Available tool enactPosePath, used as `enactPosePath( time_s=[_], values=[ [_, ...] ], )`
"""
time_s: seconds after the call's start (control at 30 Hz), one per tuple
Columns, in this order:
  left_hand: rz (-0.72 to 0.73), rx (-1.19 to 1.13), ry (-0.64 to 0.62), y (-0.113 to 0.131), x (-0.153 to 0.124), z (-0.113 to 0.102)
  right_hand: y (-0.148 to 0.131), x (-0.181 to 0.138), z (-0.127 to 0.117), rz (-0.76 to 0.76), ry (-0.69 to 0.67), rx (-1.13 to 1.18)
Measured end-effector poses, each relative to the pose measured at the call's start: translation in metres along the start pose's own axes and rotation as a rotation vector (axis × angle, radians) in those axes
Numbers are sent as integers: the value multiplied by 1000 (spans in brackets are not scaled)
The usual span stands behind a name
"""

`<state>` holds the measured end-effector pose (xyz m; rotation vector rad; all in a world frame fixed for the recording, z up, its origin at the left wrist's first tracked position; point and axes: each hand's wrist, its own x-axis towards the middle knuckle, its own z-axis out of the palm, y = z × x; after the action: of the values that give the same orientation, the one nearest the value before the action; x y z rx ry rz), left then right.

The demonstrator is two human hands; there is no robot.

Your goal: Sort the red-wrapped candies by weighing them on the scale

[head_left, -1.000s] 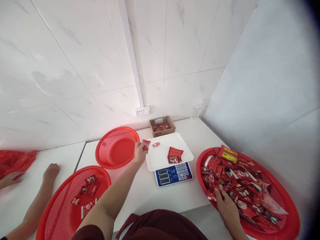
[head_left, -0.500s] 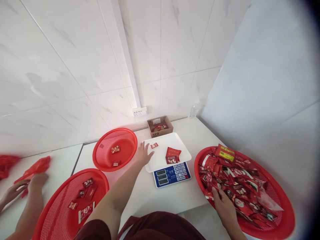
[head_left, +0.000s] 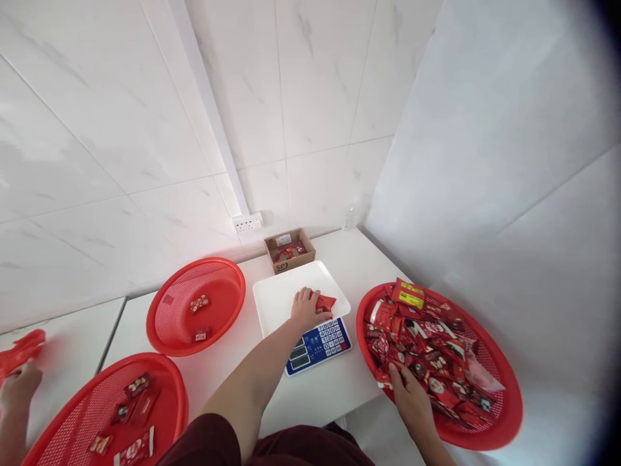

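A flat red packet [head_left: 326,302] lies under the left hand [head_left: 305,310], fingers bent (grasp unclear); the right hand's [head_left: 412,398] hold at the red plastic mesh basket [head_left: 510,414] can't be told.

Tons of red: all three baskets [head_left: 513,414] are bright red with a mesh pattern, and the wrappers [head_left: 439,362] are mostly red too, one with a yellow label [head_left: 411,299]. The scale panel [head_left: 316,343] is blue, its tray [head_left: 275,298] plain white. Brown cardboard box [head_left: 301,261], maroon sleeve [head_left: 207,442], white wall tiles [head_left: 320,77] with grey veining.
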<state>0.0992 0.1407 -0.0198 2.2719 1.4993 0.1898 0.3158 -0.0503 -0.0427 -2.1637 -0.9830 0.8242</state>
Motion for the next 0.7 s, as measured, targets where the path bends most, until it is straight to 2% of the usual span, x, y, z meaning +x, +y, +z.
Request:
enactPosePath(
  time_s=[0.27,0.33,0.4,0.47,0.57,0.63,0.7],
  values=[
    [-97,-74,37,0,7,-2,1,1,1,-5,16,8],
    [-123,-107,80,-5,5,-5,1,2,1,13,18,-7],
    [-157,-177,183,-14,-1,-14,2,2,1,12,21,-11],
    [-209,-264,335,-32,-11,-30,3,3,2,-4,20,-8],
    [-337,-284,530,-71,-35,-65,5,4,4,-26,20,-8],
    [-442,-208,629,-102,-58,-90,5,5,5,-41,24,-12],
    [-593,-136,637,-131,-82,-108,4,6,6,-63,29,-7]
  ],
)
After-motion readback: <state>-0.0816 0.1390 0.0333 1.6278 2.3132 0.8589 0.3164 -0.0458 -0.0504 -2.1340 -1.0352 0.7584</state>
